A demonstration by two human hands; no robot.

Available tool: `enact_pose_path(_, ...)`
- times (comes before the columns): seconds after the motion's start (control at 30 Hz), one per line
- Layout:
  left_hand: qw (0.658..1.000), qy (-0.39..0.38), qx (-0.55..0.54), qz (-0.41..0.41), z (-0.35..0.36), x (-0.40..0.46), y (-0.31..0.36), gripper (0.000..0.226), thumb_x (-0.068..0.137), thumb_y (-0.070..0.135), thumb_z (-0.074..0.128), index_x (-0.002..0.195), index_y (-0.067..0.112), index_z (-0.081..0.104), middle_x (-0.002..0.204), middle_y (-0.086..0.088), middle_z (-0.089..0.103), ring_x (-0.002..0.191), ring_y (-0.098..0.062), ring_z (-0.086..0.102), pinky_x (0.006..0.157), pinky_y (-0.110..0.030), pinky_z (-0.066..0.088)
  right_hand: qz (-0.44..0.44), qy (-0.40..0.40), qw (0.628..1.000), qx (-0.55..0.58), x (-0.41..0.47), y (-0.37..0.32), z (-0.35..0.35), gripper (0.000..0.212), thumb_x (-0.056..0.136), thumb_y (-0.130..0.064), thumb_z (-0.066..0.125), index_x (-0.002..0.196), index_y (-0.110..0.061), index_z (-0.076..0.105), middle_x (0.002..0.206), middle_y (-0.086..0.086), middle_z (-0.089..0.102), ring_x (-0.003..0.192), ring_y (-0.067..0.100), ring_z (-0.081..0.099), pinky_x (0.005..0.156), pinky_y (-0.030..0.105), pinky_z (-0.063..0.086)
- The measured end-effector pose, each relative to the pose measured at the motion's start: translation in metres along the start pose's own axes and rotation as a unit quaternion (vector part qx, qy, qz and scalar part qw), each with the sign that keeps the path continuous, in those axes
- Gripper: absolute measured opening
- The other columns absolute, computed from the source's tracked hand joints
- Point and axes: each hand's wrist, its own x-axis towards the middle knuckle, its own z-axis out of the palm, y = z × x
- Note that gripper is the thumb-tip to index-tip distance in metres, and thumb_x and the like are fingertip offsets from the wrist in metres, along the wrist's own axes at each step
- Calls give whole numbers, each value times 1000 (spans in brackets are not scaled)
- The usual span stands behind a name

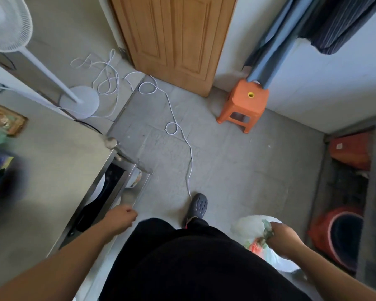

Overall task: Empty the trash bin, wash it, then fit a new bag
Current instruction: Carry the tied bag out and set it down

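Note:
A filled white trash bag [251, 227] hangs at my right side, low right in the head view, with coloured rubbish showing through it. My right hand [282, 238] is closed around its gathered green-tinted top. My left hand [121, 218] hangs loosely curled beside the steel counter, holding nothing. No trash bin shows clearly; a dark round tub [345, 230] sits low in the shelf at the right.
A steel counter [59, 161] runs along the left. A white cable [178, 131] snakes over the tiled floor toward my shoe [199, 205]. An orange stool [244, 105] stands by the wooden door [174, 38]. A white standing fan [78, 101] is at far left.

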Motion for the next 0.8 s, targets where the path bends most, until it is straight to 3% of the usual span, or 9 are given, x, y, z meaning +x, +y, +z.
enact_pose_path(0.07,999,-3,-32,17,5,6,39,21,94,16,53,92,1,67,86,-10,66,74,-21,61,66,-30,47,-17,-14,1000,-21,17,-3,-35,17,86,-10,47,84,-25,55,89,-4,65,86,20,60,68,24,41)
enact_pose_path(0.13,998,-14,-61,22,7,6,70,21,96,18,53,96,4,67,88,-8,67,75,-18,61,65,-27,48,-29,-20,999,-39,35,-12,-67,28,88,-11,48,112,-20,59,98,2,67,92,23,63,74,27,47)
enact_pose_path(0.27,998,-26,-54,7,5,17,92,21,93,21,54,90,5,66,89,-8,69,76,-19,63,66,-29,48,-39,12,999,10,73,-45,-125,11,82,-10,52,91,-14,57,89,8,64,84,27,61,70,31,48)
enact_pose_path(0.37,998,-41,-41,-14,-4,28,91,17,89,19,51,78,8,56,79,-12,56,71,-21,50,66,-35,41,-49,51,996,51,99,-78,-163,4,80,-10,55,79,-12,58,80,9,64,76,28,59,57,28,40)
enact_pose_path(0.43,997,-56,-36,-25,-13,36,93,12,89,17,51,77,17,48,79,-8,46,72,-19,42,65,-34,34,-43,68,994,72,113,-97,-183,6,81,-11,54,82,-12,61,80,10,66,75,30,62,57,28,42)
enact_pose_path(0.57,991,-75,-81,-80,-36,70,107,15,90,15,56,76,12,51,77,-8,49,68,-19,46,57,-26,39,-38,99,992,61,138,-134,-227,12,85,-16,49,79,-13,59,73,5,64,71,25,62,55,28,44)
enact_pose_path(0.67,996,-29,-42,-75,-64,117,140,25,91,14,56,67,10,51,73,-3,53,70,-19,51,54,-22,37,-23,110,993,27,157,-162,-264,15,89,-16,49,81,-13,61,79,7,67,76,25,65,69,34,54)
enact_pose_path(0.8,997,-16,-70,-37,-122,167,208,32,96,14,53,64,17,53,67,-1,53,75,-21,54,69,-29,44,-10,102,992,-76,183,-196,-318,19,89,-12,51,98,-10,67,98,8,71,92,28,68,74,30,52)
